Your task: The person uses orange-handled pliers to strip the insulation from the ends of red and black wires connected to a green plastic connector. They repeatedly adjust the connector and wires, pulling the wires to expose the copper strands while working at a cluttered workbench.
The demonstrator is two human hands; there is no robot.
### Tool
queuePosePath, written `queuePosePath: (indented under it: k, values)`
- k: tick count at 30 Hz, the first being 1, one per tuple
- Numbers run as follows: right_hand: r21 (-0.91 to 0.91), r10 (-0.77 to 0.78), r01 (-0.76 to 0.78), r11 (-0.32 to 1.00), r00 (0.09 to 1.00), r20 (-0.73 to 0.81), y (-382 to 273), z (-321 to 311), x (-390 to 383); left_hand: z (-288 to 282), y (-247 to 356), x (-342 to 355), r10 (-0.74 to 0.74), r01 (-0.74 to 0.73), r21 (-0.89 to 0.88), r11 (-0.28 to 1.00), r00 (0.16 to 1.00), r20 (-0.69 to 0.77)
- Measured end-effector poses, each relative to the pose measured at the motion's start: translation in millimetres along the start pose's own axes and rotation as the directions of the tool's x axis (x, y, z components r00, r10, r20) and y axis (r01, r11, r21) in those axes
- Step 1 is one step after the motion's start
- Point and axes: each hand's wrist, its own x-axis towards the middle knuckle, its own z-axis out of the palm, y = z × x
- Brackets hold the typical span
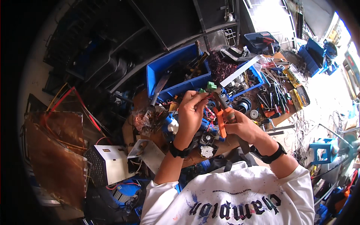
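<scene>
My left hand (191,110) is closed in a pinch just below two green connector blocks (212,85), on something small I cannot make out, near thin red wires. My right hand (238,123) grips the orange handles of a pair of pliers (221,116), whose jaws point up toward my left fingertips. Below and around both hands lie tangled coloured wires, blue plastic parts, a black round part (243,105) and a white irregular piece (207,150) on the brown worktop (193,157).
Behind are a blue crate (152,75), a blue tray (258,77), rows of hand tools (277,101) and a dark toolbox (251,41). A white metal case (112,163) and a rusty brown sheet (56,153) stand at left, a blue stand (322,148) at right.
</scene>
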Motion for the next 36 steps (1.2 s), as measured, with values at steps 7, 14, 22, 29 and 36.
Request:
queuePosePath:
  k: [7,14,22,29,36]
  values:
    - [-0.017,0.015,-0.015,1.000,0.999,0.039,-5.2,-6.6,-7.4,-3.1,15.2,3.7,0.055,-0.059,0.079,0.995,0.997,0.057]
    - [-0.041,0.007,-0.004,0.999,0.998,0.065,-7.2,-8.4,-11.4,-10.5,28.5,5.2,0.068,-0.098,0.162,0.982,0.982,0.179]
    - [0.007,-0.017,0.017,1.000,1.000,0.021,-11.1,-5.7,-9.7,-5.7,26.8,0.2,0.059,-0.106,0.237,0.966,0.978,0.198]
    - [0.055,0.009,-0.014,0.998,0.996,0.085,-13.8,-10.7,-12.9,-3.4,15.6,-2.4,0.002,-0.020,0.085,0.996,0.978,0.210]
    - [0.042,0.004,-0.005,0.999,0.999,0.036,-21.3,-4.8,-19.8,-3.9,14.3,-3.4,0.005,-0.022,0.065,0.998,0.969,0.246]
